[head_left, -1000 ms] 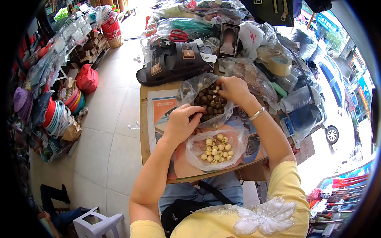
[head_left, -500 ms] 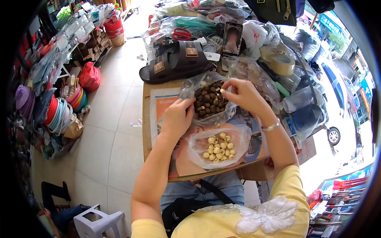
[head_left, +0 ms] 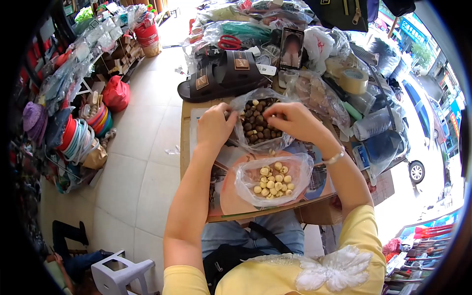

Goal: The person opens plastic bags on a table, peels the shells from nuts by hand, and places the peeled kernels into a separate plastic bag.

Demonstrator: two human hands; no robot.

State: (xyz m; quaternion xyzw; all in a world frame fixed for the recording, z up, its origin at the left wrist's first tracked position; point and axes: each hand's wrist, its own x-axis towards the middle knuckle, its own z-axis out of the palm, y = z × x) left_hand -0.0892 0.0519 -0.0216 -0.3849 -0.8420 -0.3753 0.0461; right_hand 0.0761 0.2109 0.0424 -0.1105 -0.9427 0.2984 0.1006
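Observation:
A clear plastic bag stands open on the table, full of dark brown nuts with a few pale ones among them. My left hand is closed at the bag's left rim, its fingertips partly hidden. Over the right side of the brown nuts is my right hand, fingers curled down; whatever its fingertips hold is too small to make out. Nearer to me lies a second clear bag with several peeled, cream-coloured nuts.
Behind the bags are dark sandals, a phone, red scissors and a tape roll. A white stool stands on the floor at lower left, near a seated person's legs.
My left hand has moved up and left along the bag's rim. My right hand, earlier raised at the bag's right edge, has come down over the brown nuts. The view has shifted slightly.

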